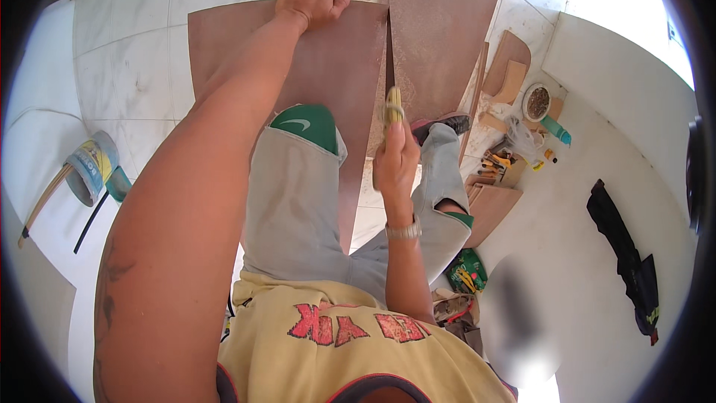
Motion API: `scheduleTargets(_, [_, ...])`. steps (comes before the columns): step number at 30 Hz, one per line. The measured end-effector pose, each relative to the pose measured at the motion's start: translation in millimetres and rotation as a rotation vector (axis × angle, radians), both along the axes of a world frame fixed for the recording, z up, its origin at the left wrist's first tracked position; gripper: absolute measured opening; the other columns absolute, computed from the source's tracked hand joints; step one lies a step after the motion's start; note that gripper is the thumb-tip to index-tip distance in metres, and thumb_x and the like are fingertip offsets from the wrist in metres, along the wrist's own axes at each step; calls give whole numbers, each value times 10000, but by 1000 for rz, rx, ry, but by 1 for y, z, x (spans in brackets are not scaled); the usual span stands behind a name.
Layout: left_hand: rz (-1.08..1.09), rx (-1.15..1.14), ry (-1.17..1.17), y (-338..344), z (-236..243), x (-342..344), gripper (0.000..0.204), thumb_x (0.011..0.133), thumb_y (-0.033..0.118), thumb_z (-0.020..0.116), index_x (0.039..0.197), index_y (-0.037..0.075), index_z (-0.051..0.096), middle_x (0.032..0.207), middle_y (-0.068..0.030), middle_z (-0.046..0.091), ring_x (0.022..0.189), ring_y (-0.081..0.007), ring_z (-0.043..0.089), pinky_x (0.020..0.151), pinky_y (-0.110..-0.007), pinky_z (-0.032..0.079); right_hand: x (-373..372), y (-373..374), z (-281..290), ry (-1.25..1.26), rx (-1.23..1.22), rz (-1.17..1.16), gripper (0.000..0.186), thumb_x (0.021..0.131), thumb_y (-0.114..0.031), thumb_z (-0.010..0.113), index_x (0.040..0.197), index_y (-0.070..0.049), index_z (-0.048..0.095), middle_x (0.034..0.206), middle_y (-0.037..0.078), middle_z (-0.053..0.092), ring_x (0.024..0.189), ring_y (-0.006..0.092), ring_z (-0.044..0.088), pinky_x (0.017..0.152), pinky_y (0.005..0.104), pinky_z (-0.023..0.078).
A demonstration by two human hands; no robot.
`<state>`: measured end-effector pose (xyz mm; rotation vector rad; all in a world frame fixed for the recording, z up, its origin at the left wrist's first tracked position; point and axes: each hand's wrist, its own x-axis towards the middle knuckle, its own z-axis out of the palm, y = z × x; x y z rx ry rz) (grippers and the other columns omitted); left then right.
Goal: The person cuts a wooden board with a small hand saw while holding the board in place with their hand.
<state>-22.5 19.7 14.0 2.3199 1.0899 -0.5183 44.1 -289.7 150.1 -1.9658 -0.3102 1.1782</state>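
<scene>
My left hand is closed over the far edge of a flat brown board, with the thumb out to the right. My left arm stretches across the board, and my left knee rests over it. In my closed right hand is a yellow-handled tool, slightly blurred; its working end cannot be made out. The tool is at a narrow dark gap between that board and a second long brown board on the right. Pale dust lies on the second board near the gap.
Board offcuts, a round tub, a turquoise bottle and several hand tools lie on the right. A bucket stands at the left. Dark cloth lies far right. My right shoe is beside the second board.
</scene>
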Motion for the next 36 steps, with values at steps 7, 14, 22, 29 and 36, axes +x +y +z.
scheduleTargets(7, [-11, 18, -20, -2, 1, 15, 702, 1088, 614, 341, 913, 133, 821, 974, -117, 801, 945, -332, 759, 855, -470, 602, 58, 113, -87, -4, 107, -60, 462, 1141, -421, 435, 1016, -12, 609, 684, -1, 474, 598, 100, 453, 551, 318, 396])
scheduleTargets(14, [-6, -3, 22, 2, 1, 6, 692, 1087, 619, 344, 934, 139, 819, 972, -116, 800, 959, -328, 758, 870, -474, 597, -15, -12, -4, -43, 106, -111, 524, 1149, -383, 429, 1387, 36, 636, 661, -70, 440, 496, 18, 375, 451, 233, 296])
scheduleTargets(22, [17, -7, 0, 0, 0, 16, 684, 1092, 611, 332, 968, 149, 821, 935, -136, 791, 903, -367, 743, 851, -502, 586, 55, 104, -89, -134, 183, -26, 450, 1130, -356, 468, 1041, 50, 642, 740, 25, 479, 694, 113, 406, 609, 368, 373])
scheduleTargets(29, [10, -37, 63, 2, 6, 0, 676, 1081, 616, 350, 985, 152, 831, 1010, -134, 798, 1005, -365, 745, 905, -487, 586, -12, -9, -11, -85, 94, -66, 497, 1140, -337, 442, 1412, 27, 642, 749, -35, 517, 628, 54, 433, 559, 262, 392])
scheduleTargets(36, [-9, 11, 68, 2, -4, 13, 699, 1083, 620, 315, 1035, 147, 827, 1047, -148, 795, 1023, -372, 739, 918, -489, 574, 48, 101, -83, -170, 88, -31, 483, 1118, -368, 475, 1415, -24, 639, 996, 260, 732, 964, 280, 725, 845, 409, 538])
